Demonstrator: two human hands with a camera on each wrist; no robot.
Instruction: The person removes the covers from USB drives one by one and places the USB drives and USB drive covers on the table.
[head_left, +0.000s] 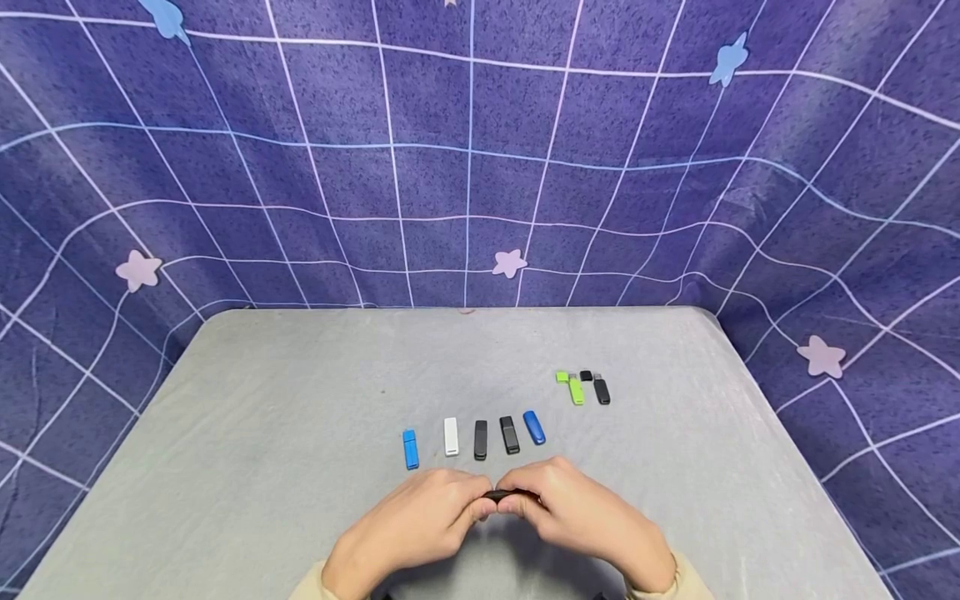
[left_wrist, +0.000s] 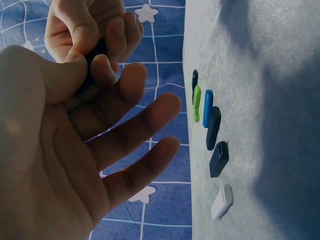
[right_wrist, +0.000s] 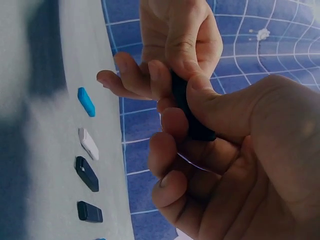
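Between thumb and fingers of my left hand [head_left: 431, 515] and right hand [head_left: 576, 510], a black USB stick [right_wrist: 201, 131] is pinched from both ends above the near part of the table. Fingers cover most of it, so whether its cap is on cannot be seen. Beyond the hands lie, from left to right, a light blue USB stick [head_left: 410, 449], a white one [head_left: 451, 437], two black ones [head_left: 481, 440] and a dark blue one [head_left: 534, 427]. The left hand's other fingers are spread in the left wrist view; the right hand's curl loosely in the right wrist view.
Farther back on the grey table [head_left: 300, 375], a green USB stick [head_left: 576, 390] lies with its green cap [head_left: 562, 377] off. To its right is an uncapped black stick [head_left: 602, 390] with a black cap [head_left: 587, 376]. A purple cloth [head_left: 435, 183] hangs around the table.
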